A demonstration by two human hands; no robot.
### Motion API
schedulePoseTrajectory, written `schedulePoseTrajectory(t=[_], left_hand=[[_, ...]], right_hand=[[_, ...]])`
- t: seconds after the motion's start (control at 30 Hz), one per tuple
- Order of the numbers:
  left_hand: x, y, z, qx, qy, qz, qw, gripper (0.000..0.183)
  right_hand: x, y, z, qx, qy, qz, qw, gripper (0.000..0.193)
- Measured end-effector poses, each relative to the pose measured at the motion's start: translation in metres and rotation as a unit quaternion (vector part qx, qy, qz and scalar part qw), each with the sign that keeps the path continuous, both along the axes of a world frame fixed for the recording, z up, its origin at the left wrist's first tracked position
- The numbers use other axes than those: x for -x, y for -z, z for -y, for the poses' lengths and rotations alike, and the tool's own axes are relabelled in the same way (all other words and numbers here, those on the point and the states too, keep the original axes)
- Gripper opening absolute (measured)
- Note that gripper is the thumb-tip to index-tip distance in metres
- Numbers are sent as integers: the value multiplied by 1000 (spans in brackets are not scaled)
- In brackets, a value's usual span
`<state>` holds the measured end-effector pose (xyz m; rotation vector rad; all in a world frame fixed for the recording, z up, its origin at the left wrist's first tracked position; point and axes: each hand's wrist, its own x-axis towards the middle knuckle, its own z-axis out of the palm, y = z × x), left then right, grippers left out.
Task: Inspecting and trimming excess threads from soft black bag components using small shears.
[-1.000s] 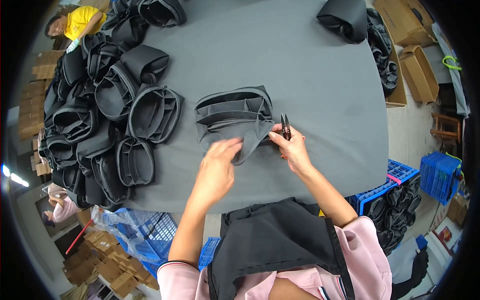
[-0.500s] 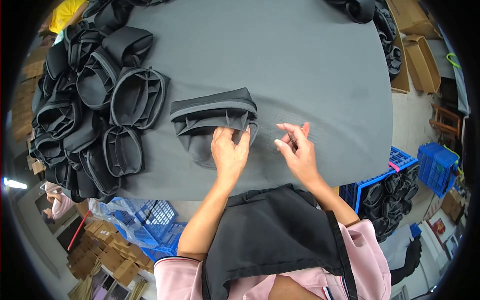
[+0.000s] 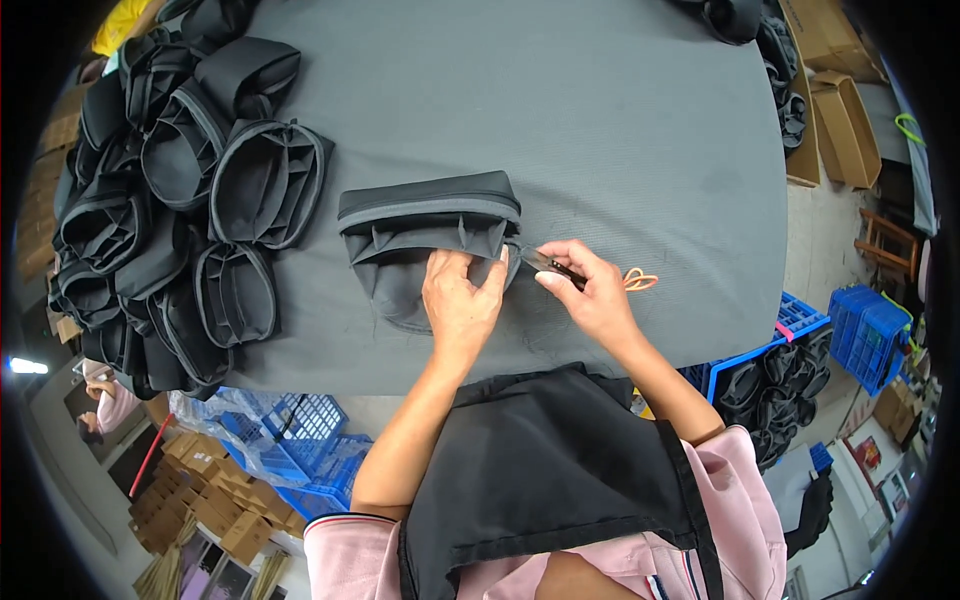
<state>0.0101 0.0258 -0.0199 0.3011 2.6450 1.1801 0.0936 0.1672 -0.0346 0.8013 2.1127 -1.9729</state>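
Observation:
In front of me lies a black zip pouch (image 3: pixel 430 207), its mouth open toward me and its inner dividers showing. My left hand (image 3: pixel 460 300) grips the near side of it, fingertips inside the opening and thumb by the right corner. My right hand (image 3: pixel 597 295) is closed round thread snips (image 3: pixel 566 273) with a dark body and an orange cord loop (image 3: pixel 640 280) trailing to the right. The tip of the snips reaches the right end of the pouch's zip. Whether the blades touch a thread is too small to tell.
A heap of similar black pouches (image 3: pixel 180 230) covers the table's left side. More lie at the far right beside cardboard boxes (image 3: pixel 845 125). Blue crates (image 3: pixel 325 440) stand below the near edge, and another blue crate (image 3: pixel 865 340) is at the right. A person (image 3: pixel 108 405) is at the far left.
My right hand has moved left to the pouch's right corner, bringing the snips' tip against it. The orange cord now hangs out behind that hand. My left hand keeps its hold.

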Motion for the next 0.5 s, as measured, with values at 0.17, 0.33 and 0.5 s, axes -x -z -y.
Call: schedulePoseTrajectory(t=[0.17, 0.33, 0.5], left_hand=[[0, -2, -1, 10, -2, 1, 1000, 22], [1, 1, 0, -1, -2, -5, 1000, 21], [3, 0, -1, -18, -13, -2, 1000, 21]], right_hand=[[8, -14, 0, -293, -63, -139, 944, 21], [10, -21, -3, -405, -113, -161, 893, 19], [5, -16, 1, -285, -2, -148, 947, 18]])
